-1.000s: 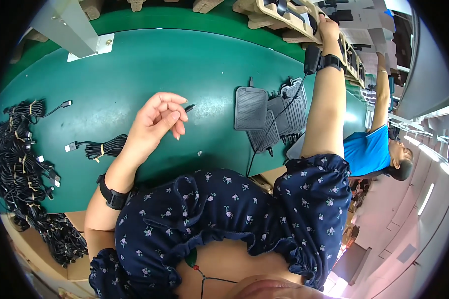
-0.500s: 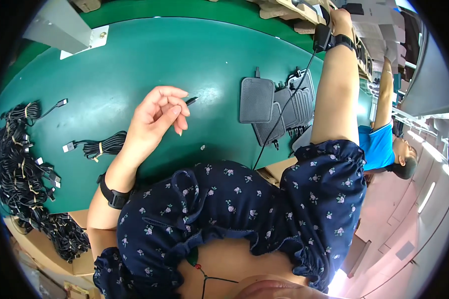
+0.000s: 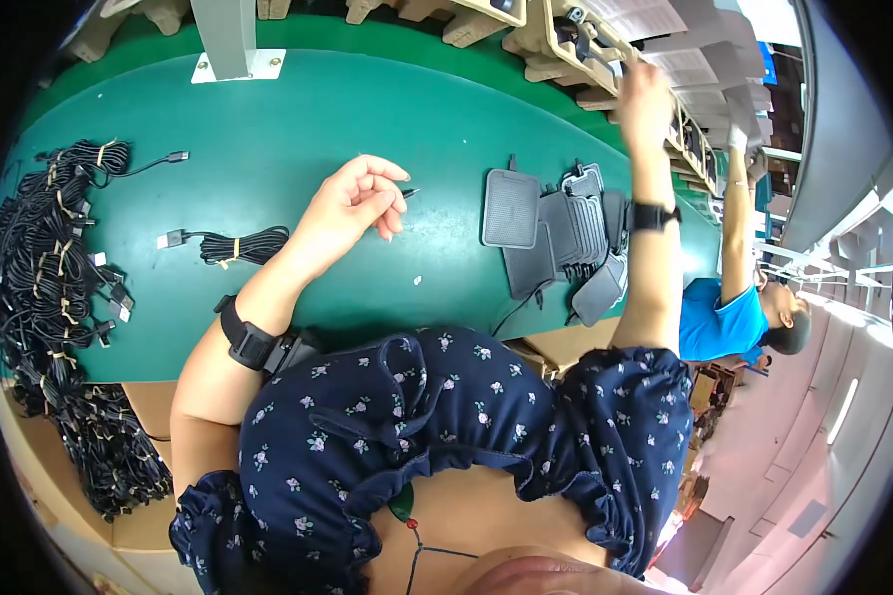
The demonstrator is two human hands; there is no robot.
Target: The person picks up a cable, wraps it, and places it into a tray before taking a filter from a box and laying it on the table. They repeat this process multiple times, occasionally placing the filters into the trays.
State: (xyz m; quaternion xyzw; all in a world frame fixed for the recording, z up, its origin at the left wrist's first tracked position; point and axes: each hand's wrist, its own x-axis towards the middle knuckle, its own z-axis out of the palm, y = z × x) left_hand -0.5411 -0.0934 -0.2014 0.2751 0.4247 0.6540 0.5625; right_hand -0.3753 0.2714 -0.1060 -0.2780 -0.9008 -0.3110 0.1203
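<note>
My left hand (image 3: pixel 362 201) is over the green table with its fingers curled. A thin black pointed tool (image 3: pixel 412 192), much like a pen, sticks out of them; most of it is hidden. Close to that forearm lies a bundled black USB cable (image 3: pixel 243 246). My right hand (image 3: pixel 646 99) reaches far to the back right, at the edge of a beige tray (image 3: pixel 544 35) with dark parts inside. Its fingers are blurred, so I cannot make out whether they grip a part. Several flat black textured pads (image 3: pixel 511 208) lie partly stacked, left of my right forearm.
A heap of tied black cables (image 3: pixel 45 263) runs along the left table edge, spilling into a cardboard box (image 3: pixel 139 531). A metal post (image 3: pixel 226 40) stands at the far left. At the right, a co-worker in a blue shirt (image 3: pixel 709 317) reaches forward.
The black box and its cord no longer hang by my right wrist; a cord now lies at the pads. My right hand is over the tray. My left hand keeps the tool.
</note>
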